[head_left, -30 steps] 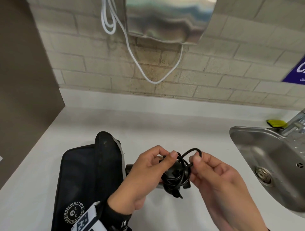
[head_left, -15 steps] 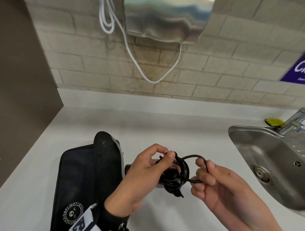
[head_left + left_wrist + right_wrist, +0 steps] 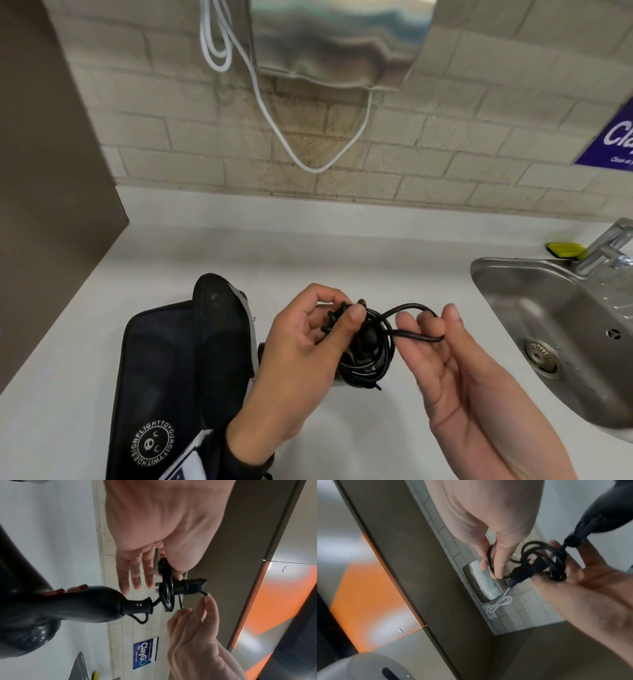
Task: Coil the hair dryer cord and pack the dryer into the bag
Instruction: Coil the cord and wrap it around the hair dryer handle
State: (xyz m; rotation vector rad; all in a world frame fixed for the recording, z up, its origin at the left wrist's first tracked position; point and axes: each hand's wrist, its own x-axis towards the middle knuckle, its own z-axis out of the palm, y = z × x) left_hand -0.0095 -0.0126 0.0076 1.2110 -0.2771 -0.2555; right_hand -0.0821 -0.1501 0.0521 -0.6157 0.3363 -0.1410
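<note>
The black cord (image 3: 371,356) is wound into a small coil held above the white counter. My left hand (image 3: 342,315) grips that coil, thumb pressed on top. My right hand (image 3: 438,322) pinches one loop of cord (image 3: 411,306) drawn out to the right of the coil. The black hair dryer (image 3: 77,604), with red buttons on its handle, hangs below my left hand and is mostly hidden in the head view. The plug (image 3: 193,586) sticks out of the coil (image 3: 554,562). The black bag (image 3: 178,377) lies open on the counter, left of my left wrist.
A steel sink (image 3: 507,270) with a tap (image 3: 606,246) and a yellow sponge (image 3: 565,249) is at the right. A steel wall unit (image 3: 342,41) with a hanging white cable (image 3: 274,116) is on the brick wall. A brown partition (image 3: 51,205) bounds the left.
My right hand has moved right, away from the coil, drawing a loop of cord out with it. My left hand keeps its hold on the coil.
</note>
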